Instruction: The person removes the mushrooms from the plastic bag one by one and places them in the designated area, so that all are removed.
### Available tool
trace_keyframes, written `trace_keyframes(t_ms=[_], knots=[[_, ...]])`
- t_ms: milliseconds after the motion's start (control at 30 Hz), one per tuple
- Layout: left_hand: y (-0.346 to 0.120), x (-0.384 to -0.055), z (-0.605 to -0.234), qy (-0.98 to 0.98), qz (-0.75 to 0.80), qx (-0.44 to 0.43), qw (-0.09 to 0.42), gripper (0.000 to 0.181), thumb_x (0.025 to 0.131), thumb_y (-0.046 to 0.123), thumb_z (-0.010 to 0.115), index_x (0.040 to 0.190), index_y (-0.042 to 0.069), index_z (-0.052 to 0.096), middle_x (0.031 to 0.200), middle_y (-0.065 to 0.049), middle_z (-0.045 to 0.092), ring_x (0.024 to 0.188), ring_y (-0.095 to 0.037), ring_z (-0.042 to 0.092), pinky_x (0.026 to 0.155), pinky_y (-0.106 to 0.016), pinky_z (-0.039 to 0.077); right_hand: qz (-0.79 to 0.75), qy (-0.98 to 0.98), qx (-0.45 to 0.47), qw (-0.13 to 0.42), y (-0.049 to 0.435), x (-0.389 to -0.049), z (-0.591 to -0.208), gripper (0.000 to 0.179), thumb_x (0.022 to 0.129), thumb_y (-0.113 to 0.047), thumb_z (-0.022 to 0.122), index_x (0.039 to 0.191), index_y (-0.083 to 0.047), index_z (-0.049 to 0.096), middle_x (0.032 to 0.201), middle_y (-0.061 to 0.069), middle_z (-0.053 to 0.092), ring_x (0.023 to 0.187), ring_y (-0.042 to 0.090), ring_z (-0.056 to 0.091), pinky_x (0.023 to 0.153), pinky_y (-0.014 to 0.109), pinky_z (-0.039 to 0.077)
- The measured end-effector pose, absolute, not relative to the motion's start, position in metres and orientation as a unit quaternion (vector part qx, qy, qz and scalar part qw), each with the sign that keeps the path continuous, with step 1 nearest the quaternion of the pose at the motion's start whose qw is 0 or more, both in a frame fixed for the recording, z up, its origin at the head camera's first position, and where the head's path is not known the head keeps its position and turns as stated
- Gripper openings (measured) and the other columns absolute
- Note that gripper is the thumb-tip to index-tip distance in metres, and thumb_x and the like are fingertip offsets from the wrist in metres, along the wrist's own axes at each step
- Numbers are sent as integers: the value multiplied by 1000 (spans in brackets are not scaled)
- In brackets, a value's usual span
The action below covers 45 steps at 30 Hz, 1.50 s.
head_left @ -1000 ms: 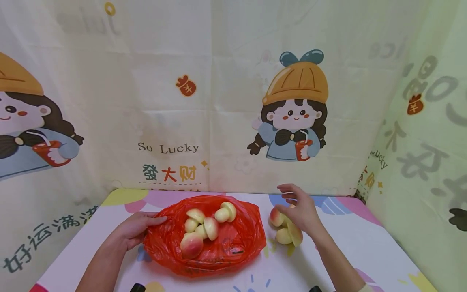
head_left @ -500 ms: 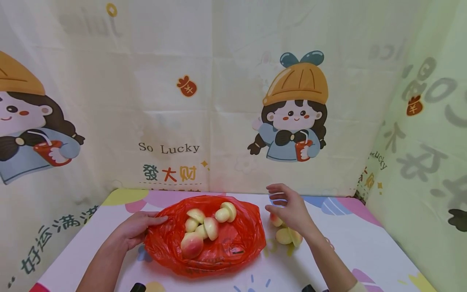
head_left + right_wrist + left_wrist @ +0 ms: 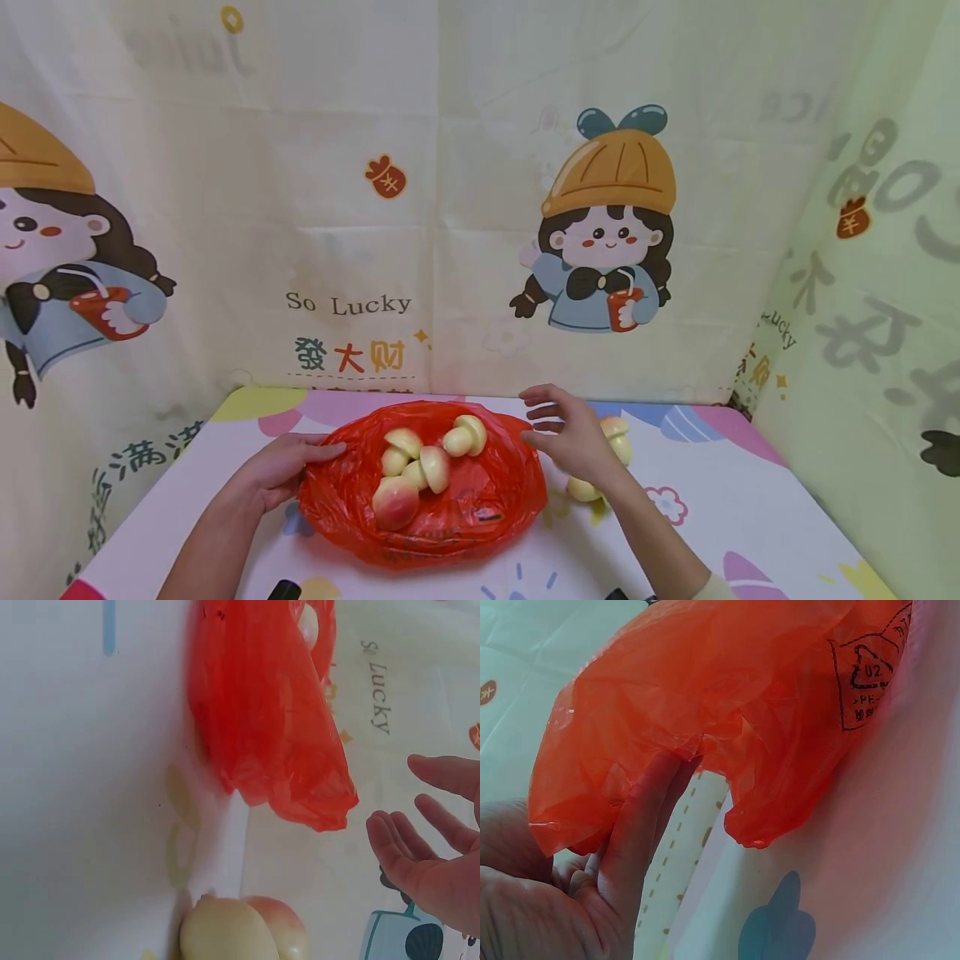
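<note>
A red plastic bag lies open on the table, with several pale toy mushrooms inside, some with pink-tinged caps. My left hand pinches the bag's left rim, thumb over the edge; the left wrist view shows its fingers against the red plastic. By the bag's right rim is my right hand, fingers spread and nothing in them. A gap separates it from the bag in the right wrist view. More toy mushrooms lie on the table right of the bag, partly hidden behind the right hand and forearm.
The table has a white cover with coloured prints. Cream cloth with cartoon figures hangs along the back and sides. Dark objects show at the bottom edge of the head view.
My right hand has moved left from above the loose mushrooms to the bag's right rim, uncovering a mushroom on the right. The left hand and bag have hardly moved.
</note>
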<state>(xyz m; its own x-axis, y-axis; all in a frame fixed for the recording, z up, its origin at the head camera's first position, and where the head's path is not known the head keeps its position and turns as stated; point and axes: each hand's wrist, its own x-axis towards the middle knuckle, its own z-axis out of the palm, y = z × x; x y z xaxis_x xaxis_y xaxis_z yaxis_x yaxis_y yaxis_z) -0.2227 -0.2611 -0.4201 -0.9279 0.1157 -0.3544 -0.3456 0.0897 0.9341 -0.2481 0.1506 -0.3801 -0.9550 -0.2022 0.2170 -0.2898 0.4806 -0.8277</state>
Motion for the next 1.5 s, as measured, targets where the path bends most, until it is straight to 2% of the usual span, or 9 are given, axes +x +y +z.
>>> trace_keyframes(t_ms=[167,367,567,800,1500], knots=[[-263,-223,-421,705,683,-55,186,52,104,21,64,145,-10,53,104,-6,77,88,-20,76,82,-39,65,494,-854,161,35,143,-249,-382,45,86,-1,81,126,-19,68,123,5,70,112,30,71,95,43,62],[-263,-223,-421,700,687,-49,188,53,104,21,64,145,-10,53,104,-6,77,88,-20,77,82,-39,65,496,-850,176,15,135,-252,-388,44,86,-2,82,125,-17,68,126,13,70,112,31,70,95,44,62],[-264,-223,-422,704,683,-56,185,53,104,21,64,145,-10,53,104,-7,77,88,-21,76,82,-39,65,503,-845,181,-9,128,-254,-391,45,87,-3,81,127,-15,67,129,16,68,114,37,69,88,40,65],[-264,-223,-423,707,680,-69,183,54,103,22,65,145,-8,53,105,-8,76,89,-22,77,82,-40,65,495,-850,172,-38,120,-255,-396,47,88,-8,81,132,-14,66,132,16,67,120,40,67,88,45,65],[-264,-224,-424,710,678,-68,178,53,104,23,65,146,-8,54,107,-8,77,90,-23,77,82,-39,65,469,-864,178,-52,109,-265,-414,54,84,-8,84,134,-9,64,132,15,68,121,41,66,88,46,65]])
